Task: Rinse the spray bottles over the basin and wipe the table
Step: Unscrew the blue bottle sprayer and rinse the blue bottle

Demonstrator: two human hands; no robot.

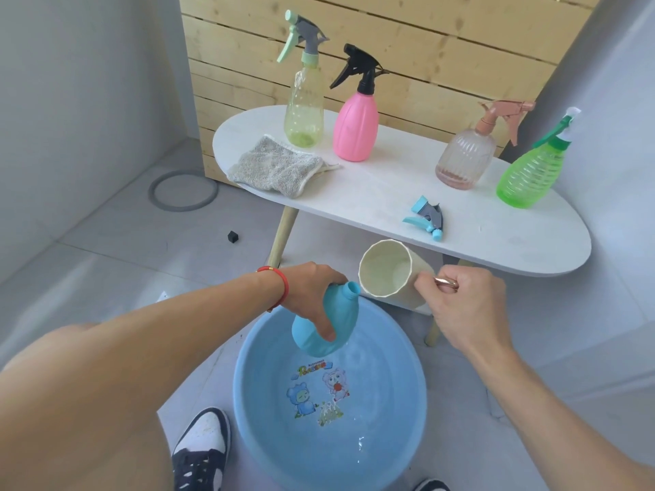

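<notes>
Here, left fingers point(328, 331) around blue bottle point(324, 322) (uncapped), right fingers point(430, 283) around cup point(390, 274).

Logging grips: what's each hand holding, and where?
Left hand grips the blue bottle around its body; right hand holds the cream cup by its handle.

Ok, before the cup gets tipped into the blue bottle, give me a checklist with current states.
1. Blue bottle gripped by left hand: ok.
2. Its spray head is off, lying on the table; neck open: ok.
3. Bottle over the basin: ok.
4. Cup held by right hand, mouth beside the bottle neck: ok.
5. Water in the cup: cannot tell.
6. Bottle neck upright enough to fill: not ok, it is tilted.
</notes>
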